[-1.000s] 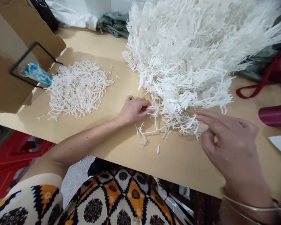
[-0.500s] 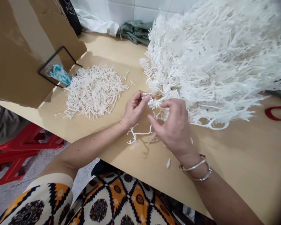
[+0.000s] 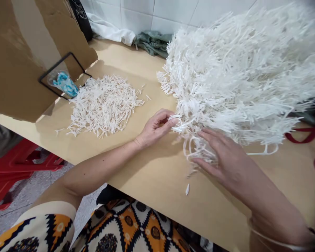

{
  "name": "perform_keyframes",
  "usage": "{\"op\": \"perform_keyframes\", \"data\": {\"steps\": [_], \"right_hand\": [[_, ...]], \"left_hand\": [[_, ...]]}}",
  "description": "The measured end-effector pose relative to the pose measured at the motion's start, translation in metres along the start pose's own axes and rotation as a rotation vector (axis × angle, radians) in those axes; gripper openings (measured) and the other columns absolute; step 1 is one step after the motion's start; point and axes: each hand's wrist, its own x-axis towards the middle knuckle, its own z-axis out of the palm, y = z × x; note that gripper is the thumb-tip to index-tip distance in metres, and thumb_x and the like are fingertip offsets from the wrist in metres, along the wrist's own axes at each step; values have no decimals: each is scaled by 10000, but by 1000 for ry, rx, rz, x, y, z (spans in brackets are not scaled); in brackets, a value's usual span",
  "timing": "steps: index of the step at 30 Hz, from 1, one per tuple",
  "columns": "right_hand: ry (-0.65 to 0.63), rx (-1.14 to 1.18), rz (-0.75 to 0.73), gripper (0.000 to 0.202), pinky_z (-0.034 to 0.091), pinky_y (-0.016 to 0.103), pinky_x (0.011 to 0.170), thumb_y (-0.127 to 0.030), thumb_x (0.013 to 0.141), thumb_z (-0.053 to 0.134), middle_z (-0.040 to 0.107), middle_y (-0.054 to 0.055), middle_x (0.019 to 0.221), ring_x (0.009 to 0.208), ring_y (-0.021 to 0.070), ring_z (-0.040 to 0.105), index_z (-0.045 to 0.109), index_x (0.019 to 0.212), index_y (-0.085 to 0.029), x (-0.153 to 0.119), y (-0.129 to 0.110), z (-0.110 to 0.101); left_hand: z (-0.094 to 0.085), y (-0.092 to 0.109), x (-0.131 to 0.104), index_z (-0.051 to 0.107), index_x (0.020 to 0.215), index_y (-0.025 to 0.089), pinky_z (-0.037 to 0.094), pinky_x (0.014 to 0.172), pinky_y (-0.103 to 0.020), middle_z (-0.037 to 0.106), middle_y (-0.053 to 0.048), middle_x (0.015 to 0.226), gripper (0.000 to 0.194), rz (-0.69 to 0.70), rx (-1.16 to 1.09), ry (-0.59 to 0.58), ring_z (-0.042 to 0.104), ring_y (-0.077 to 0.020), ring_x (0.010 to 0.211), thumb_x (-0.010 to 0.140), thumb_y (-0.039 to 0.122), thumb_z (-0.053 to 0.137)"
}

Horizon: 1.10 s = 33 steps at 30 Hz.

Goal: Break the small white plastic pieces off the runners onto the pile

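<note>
My left hand is closed, thumb and fingers pinching a small bunch of white plastic-looking sprigs at the near left edge of a large white heap. That heap is made of tangled, branched strands. To the right, my right hand has its thumb and fingers apart, beside a loose clump of white curled strands. The clump is partly blurred, and the fingers do not close on it. On the left lies a smaller pile of short white sprigs. One small white piece lies by the table's near edge.
A cardboard box stands at the left of the table, with a black wire stand and a blue-and-white item in clear plastic against it. Cloths lie along the tiled wall. Red stools are on the floor.
My right hand has moved right and down and spread its fingers. White strands that lay in front of my left hand are now by the right hand. My left hand has shifted slightly right, still pinching.
</note>
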Motion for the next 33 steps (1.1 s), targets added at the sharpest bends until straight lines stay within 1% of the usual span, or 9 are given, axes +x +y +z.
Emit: {"op": "perform_keyframes", "data": {"steps": [2, 4, 7, 12, 16, 21, 25, 30, 33], "right_hand": [[75, 104, 18, 584, 545, 571, 1161, -510, 1001, 685, 679, 107, 1490, 1352, 348, 669, 555, 1534, -312, 15, -25, -16], [266, 159, 101, 405, 588, 482, 1104, -409, 1017, 686, 759, 63, 1345, 1235, 289, 734, 651, 1415, -339, 34, -43, -20], [415, 249, 156, 257, 581, 468, 1071, -310, 1044, 620, 786, 69, 1280, 1192, 266, 748, 721, 1280, -293, 63, -48, 0], [293, 334, 107, 162, 538, 474, 963, -312, 1027, 604, 816, 62, 996, 948, 251, 756, 742, 1035, -229, 82, -23, 50], [315, 375, 143, 110, 497, 417, 859, -278, 947, 636, 765, 29, 841, 822, 227, 708, 675, 856, -233, 77, -13, 69], [301, 369, 130, 96, 467, 412, 874, -278, 928, 634, 739, 28, 819, 815, 223, 681, 684, 866, -225, 75, -6, 77], [293, 397, 120, 138, 459, 408, 863, -303, 952, 612, 762, 32, 843, 772, 210, 674, 715, 906, -223, 75, 0, 74], [149, 366, 69, 173, 381, 450, 985, -329, 996, 598, 775, -13, 817, 801, 199, 693, 738, 924, -257, 73, 1, 73], [148, 330, 57, 167, 332, 463, 1041, -329, 996, 600, 783, -23, 848, 835, 198, 698, 726, 909, -262, 71, -2, 78]], "left_hand": [[-1, 2, 0, 686, 983, 225, 501, 858, -306, 640, -25, 947, 296, 3, -2, 12, 610, -139, 905, 1038, 515, 662], [-2, 5, -2, 682, 975, 233, 496, 866, -310, 636, -21, 957, 282, 25, 23, 35, 605, -139, 911, 1051, 502, 645], [-2, 11, -4, 666, 953, 236, 497, 892, -325, 627, -30, 984, 290, 85, 98, 62, 596, -151, 943, 1065, 498, 615], [-3, 11, -5, 630, 922, 225, 509, 878, -332, 617, -48, 976, 328, 79, 205, 128, 585, -170, 948, 1070, 512, 575], [-2, 6, -6, 611, 976, 218, 517, 850, -321, 626, -54, 1034, 206, 25, 254, 133, 593, -161, 920, 1026, 419, 611], [-6, 11, -6, 660, 1049, 208, 526, 863, -311, 695, -49, 1028, 154, -11, 316, 139, 638, -149, 912, 998, 347, 616], [-17, 21, -3, 694, 923, 192, 529, 829, -298, 727, -36, 889, 261, 21, 398, 21, 653, -141, 842, 1016, 433, 658], [-32, 24, -10, 737, 986, 178, 509, 708, -261, 755, -45, 885, 363, -83, 395, -156, 641, -122, 760, 1001, 538, 695], [-36, 22, -16, 737, 1001, 163, 455, 630, -239, 736, -35, 855, 379, -102, 385, -168, 582, -95, 683, 988, 542, 721]]}}
